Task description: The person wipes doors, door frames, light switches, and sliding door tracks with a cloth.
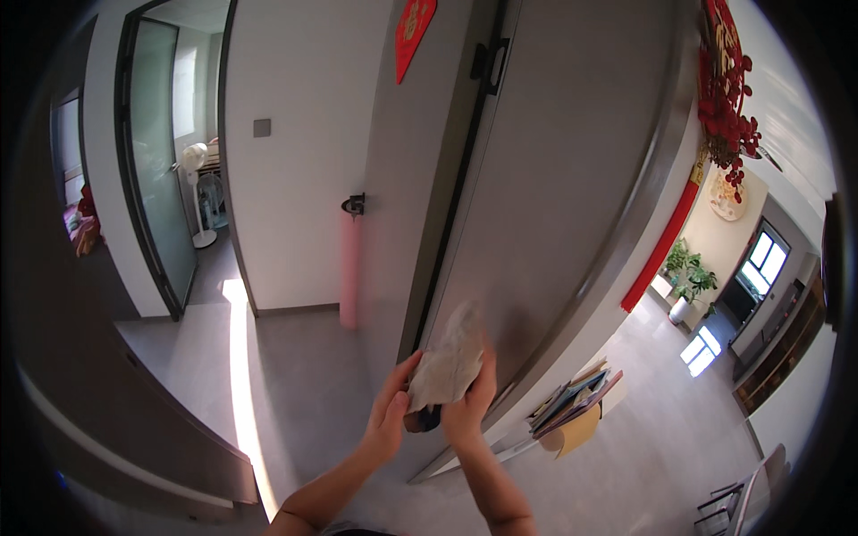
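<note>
A crumpled, pale grey cloth (446,368) hangs between my two hands in front of a grey door panel (570,134). My left hand (392,409) grips its left edge, with the thumb on the near side. On the other side my right hand (474,395) holds the cloth, its fingers partly hidden behind it. Whether the cloth touches the panel I cannot tell. A small dark object (423,419) shows under the cloth's lower edge between my wrists. Higher up, a black handle (496,65) sits at the panel's edge.
A second grey door (402,167) bears a red paper ornament (413,33); a long pink object (349,268) is by its handle. Right of the panel are a rack of books (576,402) and a red tassel (663,248). A glass door (157,154) stands ajar at left.
</note>
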Tool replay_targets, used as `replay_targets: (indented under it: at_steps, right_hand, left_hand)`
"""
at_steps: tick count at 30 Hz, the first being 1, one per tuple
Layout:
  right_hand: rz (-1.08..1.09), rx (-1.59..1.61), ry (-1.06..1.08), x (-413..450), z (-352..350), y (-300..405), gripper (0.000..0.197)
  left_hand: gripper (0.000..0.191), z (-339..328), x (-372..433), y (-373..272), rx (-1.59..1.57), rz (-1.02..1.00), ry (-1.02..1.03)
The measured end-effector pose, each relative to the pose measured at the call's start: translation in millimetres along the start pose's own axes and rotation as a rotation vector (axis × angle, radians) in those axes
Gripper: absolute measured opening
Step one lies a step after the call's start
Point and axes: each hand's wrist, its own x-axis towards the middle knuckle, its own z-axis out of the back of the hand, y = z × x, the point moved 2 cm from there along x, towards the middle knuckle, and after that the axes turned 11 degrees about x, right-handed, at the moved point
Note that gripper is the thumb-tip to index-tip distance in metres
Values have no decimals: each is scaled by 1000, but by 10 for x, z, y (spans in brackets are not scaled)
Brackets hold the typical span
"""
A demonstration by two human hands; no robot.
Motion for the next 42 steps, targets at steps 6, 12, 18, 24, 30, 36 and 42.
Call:
replay_targets:
  at_steps: [6,12,18,24,30,36,42]
  right_hand:
    - [442,-155,-136,1275,-607,159,53]
    - [622,-408,-161,2833,-1330,11,59]
    - [759,-1056,-263,2996,-1761,-225,79]
    - [769,-1276,-110,2624,-1544,-569,76]
    - [773,-1257,-119,3332,-1686,42,74]
    - [899,-1271,-190,3385,-1721,-71,62]
    - [1001,-1405,-62,3898,-1752,291,51]
  left_hand:
    - [37,629,706,118,-30,14,37]
    - [30,1522,1342,335,107,105,115]
    - [24,2143,2017,660,115,107,107]
    - [24,2021,2365,831,109,39,335]
    - [22,1687,2689,615,69,-68,456]
    - [23,1435,2987,305,194,-464,392]
    - [36,1209,3333,13,400,-688,279]
